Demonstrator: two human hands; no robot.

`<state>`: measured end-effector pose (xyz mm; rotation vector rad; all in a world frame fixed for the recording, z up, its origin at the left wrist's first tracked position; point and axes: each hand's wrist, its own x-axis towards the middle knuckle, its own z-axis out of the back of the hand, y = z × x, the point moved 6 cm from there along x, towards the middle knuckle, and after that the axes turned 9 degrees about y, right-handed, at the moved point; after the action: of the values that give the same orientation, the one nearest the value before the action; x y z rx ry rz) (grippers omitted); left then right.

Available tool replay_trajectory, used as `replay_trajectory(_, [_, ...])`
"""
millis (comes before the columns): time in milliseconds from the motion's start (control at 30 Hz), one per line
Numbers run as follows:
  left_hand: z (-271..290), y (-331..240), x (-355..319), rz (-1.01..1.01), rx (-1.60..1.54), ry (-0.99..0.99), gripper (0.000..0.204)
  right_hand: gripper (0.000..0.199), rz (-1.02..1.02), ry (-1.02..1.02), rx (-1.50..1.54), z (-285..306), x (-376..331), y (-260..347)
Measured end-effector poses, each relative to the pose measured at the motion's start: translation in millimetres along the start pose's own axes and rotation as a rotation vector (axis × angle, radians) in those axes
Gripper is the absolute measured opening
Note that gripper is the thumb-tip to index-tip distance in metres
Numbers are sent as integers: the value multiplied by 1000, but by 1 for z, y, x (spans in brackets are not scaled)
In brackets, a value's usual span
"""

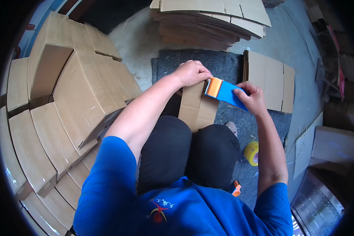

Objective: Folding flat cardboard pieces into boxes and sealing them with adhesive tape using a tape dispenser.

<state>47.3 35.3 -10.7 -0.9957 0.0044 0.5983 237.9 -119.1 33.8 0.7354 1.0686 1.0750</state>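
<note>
A narrow cardboard box (191, 106) stands in front of my knees, its brown top showing. At its far end my left hand (192, 73) is closed over the edge, with the fingertips partly hidden. My right hand (252, 98) grips the blue body of a tape dispenser (229, 93), thumb on top. The dispenser's orange front and toothed edge lie against the box's far right corner, close to my left fingers. Whether tape runs from it onto the box, I cannot tell.
Stacked cartons (94, 82) rise on my left. Flattened cardboard (212, 25) is piled ahead, and more flat cartons (265, 80) lie at the right on a dark mat (224, 118). Beside my right leg are a yellow tape roll (251, 153) and a partly hidden orange object (236, 190).
</note>
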Motion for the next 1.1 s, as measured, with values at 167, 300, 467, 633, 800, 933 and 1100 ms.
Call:
replay_trajectory(167, [-14, 9, 17, 1, -100, 193, 22, 30, -9, 13, -83, 3, -3, 10])
replay_trajectory(300, [-16, 10, 18, 64, -170, 227, 21, 41, -69, 18, -198, 34, -18, 10])
replay_trajectory(467, [-15, 11, 20, 167, -305, 212, 28, 41, -201, 30, -304, 104, -52, -26])
replay_trajectory(633, [-17, 15, 17, 249, -364, 192, 29, 36, -267, 56, -575, 84, -35, -27])
replay_trajectory(800, [-17, 4, 18, 273, -339, 190, 28, 32, -272, 81, -784, 64, -23, -7])
replay_trajectory(933, [-17, 7, 21, 216, -283, 239, 26, 30, -266, 65, -738, 82, -40, 4])
replay_trajectory(1100, [-18, 13, 18, 13, -266, 174, 24, 33, -260, 22, -757, 86, -48, 21])
